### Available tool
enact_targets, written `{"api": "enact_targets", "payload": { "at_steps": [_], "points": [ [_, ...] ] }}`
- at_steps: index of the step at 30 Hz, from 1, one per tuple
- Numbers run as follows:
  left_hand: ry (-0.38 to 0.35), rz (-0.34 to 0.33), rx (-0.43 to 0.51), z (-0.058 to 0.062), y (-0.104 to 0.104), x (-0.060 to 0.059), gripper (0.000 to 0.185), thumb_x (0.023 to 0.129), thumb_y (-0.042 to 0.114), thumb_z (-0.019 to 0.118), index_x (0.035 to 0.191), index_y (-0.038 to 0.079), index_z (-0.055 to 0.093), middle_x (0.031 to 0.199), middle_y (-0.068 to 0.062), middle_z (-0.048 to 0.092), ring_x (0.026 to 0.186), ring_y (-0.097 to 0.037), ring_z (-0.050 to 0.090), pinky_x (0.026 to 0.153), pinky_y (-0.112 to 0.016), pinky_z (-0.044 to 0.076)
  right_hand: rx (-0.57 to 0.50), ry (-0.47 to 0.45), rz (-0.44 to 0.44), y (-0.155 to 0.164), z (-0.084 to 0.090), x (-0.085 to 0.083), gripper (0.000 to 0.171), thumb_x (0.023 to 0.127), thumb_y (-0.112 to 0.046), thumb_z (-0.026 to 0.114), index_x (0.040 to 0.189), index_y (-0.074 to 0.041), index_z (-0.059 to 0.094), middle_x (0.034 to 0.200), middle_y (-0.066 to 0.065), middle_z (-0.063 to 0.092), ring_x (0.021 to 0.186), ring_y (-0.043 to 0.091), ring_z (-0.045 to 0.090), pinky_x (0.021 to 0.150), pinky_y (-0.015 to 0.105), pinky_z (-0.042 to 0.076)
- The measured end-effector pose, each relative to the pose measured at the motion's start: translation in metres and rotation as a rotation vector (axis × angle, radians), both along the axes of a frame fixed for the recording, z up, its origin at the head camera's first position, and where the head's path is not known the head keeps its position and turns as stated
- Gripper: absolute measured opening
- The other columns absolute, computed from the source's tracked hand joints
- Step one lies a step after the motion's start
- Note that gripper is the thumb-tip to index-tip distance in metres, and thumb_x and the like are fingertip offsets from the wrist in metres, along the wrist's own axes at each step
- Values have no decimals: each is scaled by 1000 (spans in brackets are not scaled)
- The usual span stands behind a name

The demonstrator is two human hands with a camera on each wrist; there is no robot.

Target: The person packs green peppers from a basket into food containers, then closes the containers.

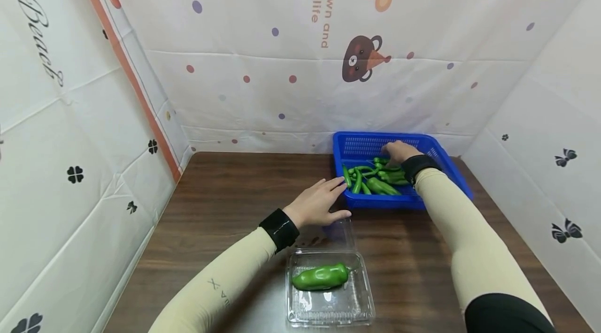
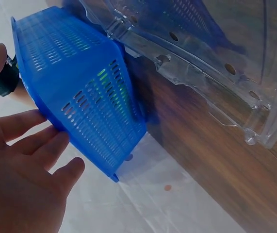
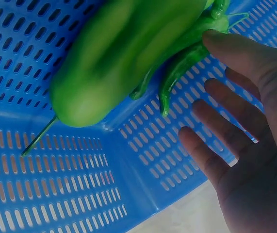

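Blue perforated plastic forms the shallow rectangular basket [image 1: 451, 166] at the far right of the dark wood-grain table [image 1: 225, 202], and both hands are at it. Inside, the right hand [image 1: 399, 152] reaches over a heap of glossy green peppers [image 1: 375, 179], its fingers [image 3: 225, 116] straight and spread with gaps between them, gripping nothing; in the right wrist view a fat, smooth pepper [image 3: 123, 53] and a thin curved one [image 3: 179, 73] lie on the slotted floor just beyond the fingertips, the thin one nearly touching the forefinger. Outside the basket's near left corner, the left hand [image 1: 316, 202] lies flat and relaxed, fingers [image 2: 29, 145] extended and slightly apart; whether the tips touch the wall I cannot tell, though they are just beside it. Behind that hand's wrist, toward the person, sits a clear, thin-walled plastic clamshell box [image 1: 359, 307], its hinged lid [image 1: 343, 234] standing open right under the palm, with round vent holes and crimped edges showing in the left wrist view. One plump, shiny green pepper [image 1: 321, 277] rests lengthwise in the box's tray, stem pointing right, well apart from both sets of fingers. Both forearms wear smooth beige sleeves with black cuffs.
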State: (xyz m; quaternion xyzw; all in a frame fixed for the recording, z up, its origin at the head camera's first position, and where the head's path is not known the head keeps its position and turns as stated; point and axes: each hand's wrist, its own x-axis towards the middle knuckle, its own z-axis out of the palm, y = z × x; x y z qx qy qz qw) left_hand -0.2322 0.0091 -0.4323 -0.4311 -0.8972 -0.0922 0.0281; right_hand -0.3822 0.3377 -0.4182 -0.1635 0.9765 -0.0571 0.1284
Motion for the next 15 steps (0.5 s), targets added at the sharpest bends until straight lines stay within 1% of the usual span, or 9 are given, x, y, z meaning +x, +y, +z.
{"api": "enact_targets", "payload": {
  "at_steps": [8, 15],
  "points": [
    [-7, -4, 10, 0, 0, -2, 77, 102, 58, 55, 157, 6, 41, 163, -13, 36, 152, -22, 33, 124, -46, 28, 19, -14, -5, -1, -2, -1, 50, 91, -2, 76, 138, 7, 60, 136, 33, 58, 126, 52, 54, 96, 61, 52],
    [-8, -3, 5, -2, -3, 0, 77, 101, 58, 55, 157, 6, 42, 163, -12, 37, 151, -22, 34, 124, -47, 28, 23, 19, 19, -3, -15, -2, 45, 90, -3, 78, 132, 6, 65, 129, 31, 64, 120, 50, 59, 92, 59, 54]
  ]
}}
